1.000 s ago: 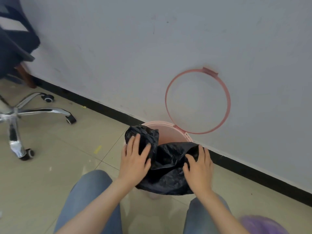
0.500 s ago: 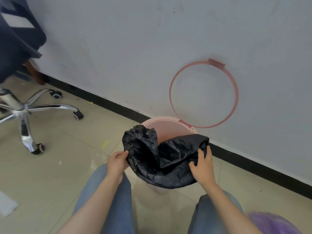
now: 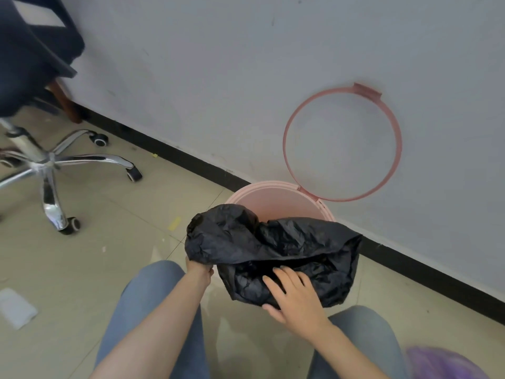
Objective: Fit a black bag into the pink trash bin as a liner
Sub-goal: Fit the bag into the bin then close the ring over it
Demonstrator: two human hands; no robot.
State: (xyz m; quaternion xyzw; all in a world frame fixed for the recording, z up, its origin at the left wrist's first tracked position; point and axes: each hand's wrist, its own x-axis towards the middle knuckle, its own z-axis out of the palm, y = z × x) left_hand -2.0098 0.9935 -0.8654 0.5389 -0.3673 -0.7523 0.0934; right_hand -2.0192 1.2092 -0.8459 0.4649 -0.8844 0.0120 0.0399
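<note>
Crouched before the pink trash bin [image 3: 276, 199], we bunch the black bag [image 3: 273, 250] over its near rim, left hand [image 3: 199, 266] gripping an edge, right hand [image 3: 293, 295] spread flat; next, open its mouth.

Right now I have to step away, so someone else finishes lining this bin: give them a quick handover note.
Left hand: mostly hidden under the black bag, gripping its left edge.
Right hand: open, flat on the bag's near side.
The bag lies bunched over the near rim of the pink bin; the bin's far inside is bare. The pink ring stands flipped up against the wall.
Left: spread the bag's mouth around the rim, push it inside, lower the ring.
</note>
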